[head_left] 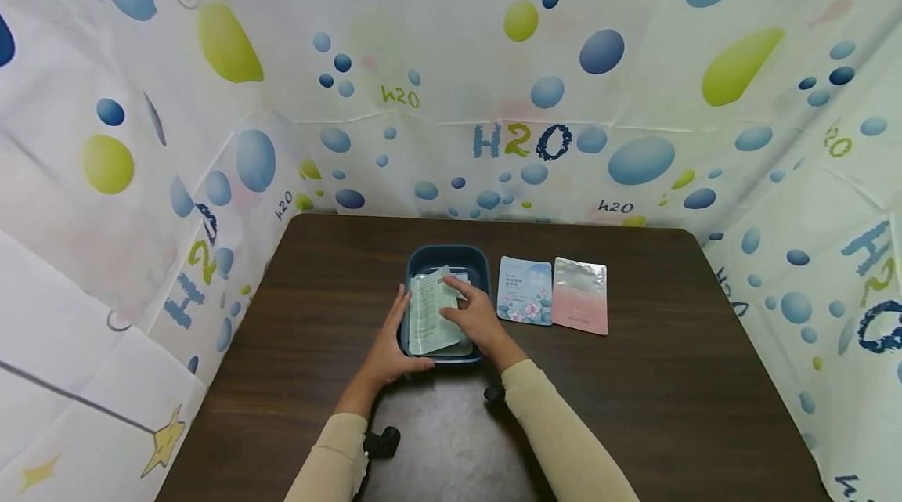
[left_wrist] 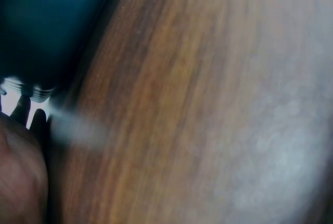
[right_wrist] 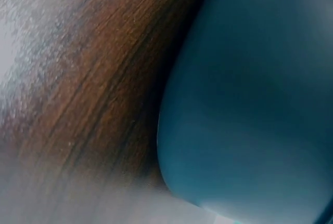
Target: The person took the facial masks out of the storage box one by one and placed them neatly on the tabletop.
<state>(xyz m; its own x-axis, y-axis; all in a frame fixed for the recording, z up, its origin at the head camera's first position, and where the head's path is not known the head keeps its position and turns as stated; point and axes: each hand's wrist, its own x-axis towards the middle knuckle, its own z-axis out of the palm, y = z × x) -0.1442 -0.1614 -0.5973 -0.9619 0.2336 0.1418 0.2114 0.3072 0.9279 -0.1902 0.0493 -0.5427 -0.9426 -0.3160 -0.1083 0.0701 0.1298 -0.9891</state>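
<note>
A dark blue plastic basket (head_left: pixel 481 261) sits on the table, holding several flat packets. A pale green face mask packet (head_left: pixel 431 318) lies uppermost in it, tilted over the others. My right hand (head_left: pixel 479 322) reaches over the basket's right side and pinches the green packet at its right edge. Against the basket's left side and near corner rests my left hand (head_left: pixel 391 349), its fingers straight along the wall and the thumb along the front. In the left wrist view, part of the left hand (left_wrist: pixel 21 167) shows beside the basket (left_wrist: pixel 47 26). The right wrist view shows only the basket's outer wall (right_wrist: pixel 250 104) and tabletop.
Right of the basket, a light blue flowered mask packet (head_left: pixel 524 290) and a pink and silver mask packet (head_left: pixel 580 297) lie side by side. They rest on the dark wooden table (head_left: pixel 655 377). A white curtain (head_left: pixel 451 55) with blue and green dots hangs behind and at both sides.
</note>
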